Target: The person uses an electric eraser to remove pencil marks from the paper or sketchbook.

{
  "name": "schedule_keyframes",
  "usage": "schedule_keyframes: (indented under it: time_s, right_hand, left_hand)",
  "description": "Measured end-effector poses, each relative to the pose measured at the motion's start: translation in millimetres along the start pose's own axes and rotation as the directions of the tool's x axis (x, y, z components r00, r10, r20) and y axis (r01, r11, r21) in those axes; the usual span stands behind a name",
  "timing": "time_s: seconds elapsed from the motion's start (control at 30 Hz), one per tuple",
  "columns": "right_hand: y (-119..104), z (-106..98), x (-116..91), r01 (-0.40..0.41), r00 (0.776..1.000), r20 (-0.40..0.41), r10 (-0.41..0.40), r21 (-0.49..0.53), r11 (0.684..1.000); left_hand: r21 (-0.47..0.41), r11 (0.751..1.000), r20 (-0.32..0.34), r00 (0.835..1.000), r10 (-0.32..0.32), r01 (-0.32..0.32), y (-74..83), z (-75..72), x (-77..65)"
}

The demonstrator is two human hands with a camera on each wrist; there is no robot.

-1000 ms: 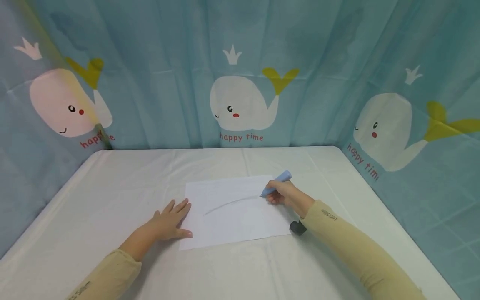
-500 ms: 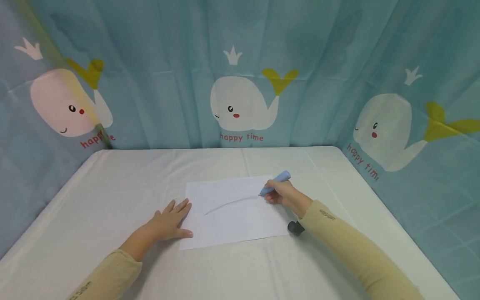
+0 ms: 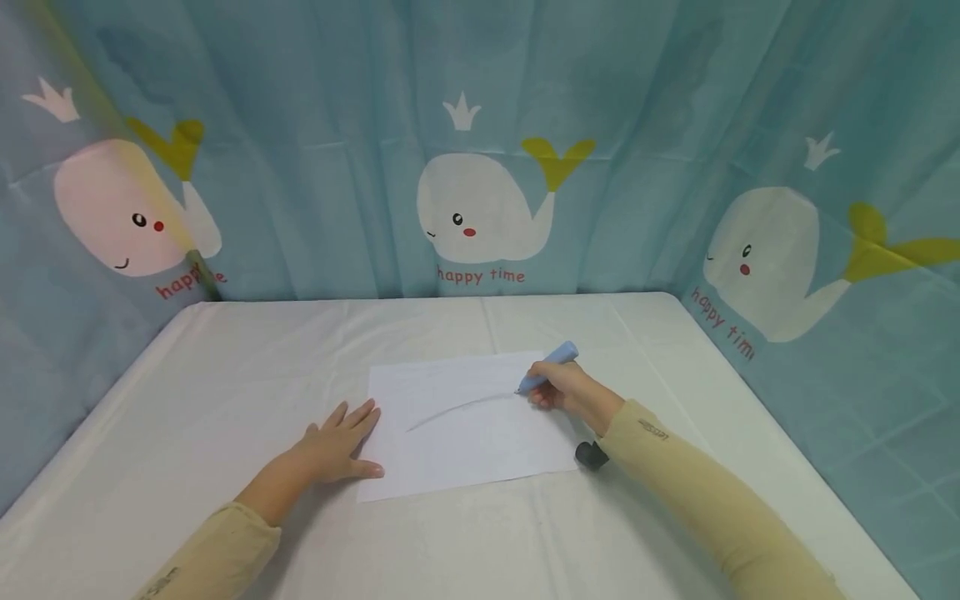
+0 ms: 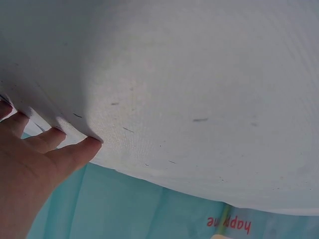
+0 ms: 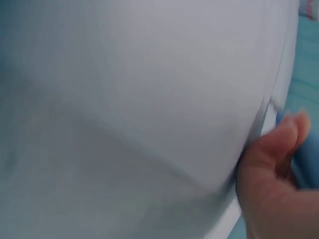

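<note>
Light-blue pen (image 3: 556,361): held in the right grip (image 3: 568,388), pinched between thumb and fingers, barrel tilted, tip at the right end of a faint curved line (image 3: 457,405) on the white paper (image 3: 465,446). Contact between tip and sheet cannot be confirmed. The middle of the barrel is covered by the fingers; in the right wrist view, which is blurred, the pen is cut off by the frame.

The left grip (image 3: 337,446) is spread and holds no object; its thumb and foremost fingertips overlap the paper's left edge. In the left wrist view this hand is cut off at the frame's left side.

A dark object (image 3: 590,455) at the sheet's lower right corner is partly hidden by the right sleeve (image 3: 697,483); its identity cannot be told.

The paper lies well apart from the far edge of the white-covered worktop (image 3: 225,375). Bare covering extends behind and left of the sheet; the sleeve crosses the right side.
</note>
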State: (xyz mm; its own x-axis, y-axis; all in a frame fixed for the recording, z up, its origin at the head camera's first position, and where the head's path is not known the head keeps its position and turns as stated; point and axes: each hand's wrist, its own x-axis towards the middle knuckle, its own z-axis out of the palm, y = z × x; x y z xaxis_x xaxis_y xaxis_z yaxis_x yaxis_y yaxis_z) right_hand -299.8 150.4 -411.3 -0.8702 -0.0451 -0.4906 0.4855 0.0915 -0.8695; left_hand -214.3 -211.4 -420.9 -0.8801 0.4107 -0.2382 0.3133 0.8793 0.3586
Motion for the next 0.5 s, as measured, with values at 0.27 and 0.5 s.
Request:
schedule_keyframes:
  time_s: [0.27, 0.5]
  right_hand:
    - [0.6, -0.6, -2.4, 0.004, 1.0, -0.017, -0.004, -0.01, 1.0]
    - [2.7, -0.3, -2.3, 0.005, 1.0, 0.018, -0.005, 0.002, 1.0]
  left_hand:
    - [-0.003, 1.0, 0.001, 1.0, -0.007, 0.007, 3.1, -2.7, -2.2]
    - [-0.012, 1.0, 0.003, 1.0, -0.008, 0.008, 3.0, -1.4, -2.4]
